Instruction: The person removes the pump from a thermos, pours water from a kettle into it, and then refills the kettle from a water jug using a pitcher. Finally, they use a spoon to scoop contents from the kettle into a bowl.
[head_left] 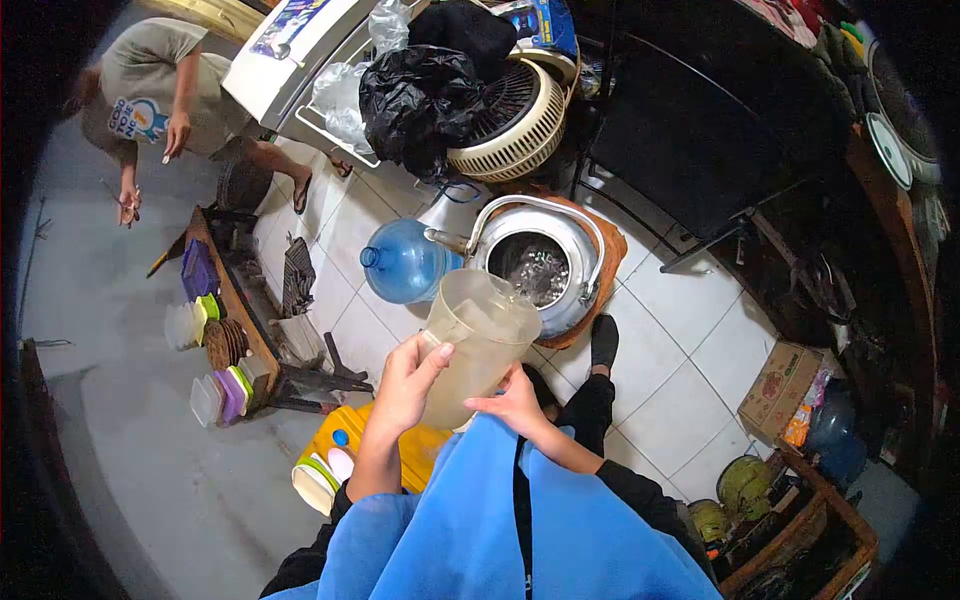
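Note:
A cloudy, translucent plastic pitcher (475,345) is held in both hands in front of my body, tilted away from me. My left hand (408,385) grips its handle side, thumb along the upper part. Wrapped around the lower right side of the pitcher is my right hand (515,408). The pitcher's rim reaches the near edge of a large silver kettle (568,312), whose top is uncovered. Inside the kettle, water (535,270) looks rippled and bubbly. The kettle's arched handle leans to the right side. A stream between pitcher and kettle is hard to make out.
A blue water jug (405,262) lies left of the kettle. Behind stands a fan (525,120) beneath a black plastic bag (420,100). At left, a low wooden bench (240,310) stands near plastic containers, and another person (165,90) bends over. A cardboard box (780,390) sits right.

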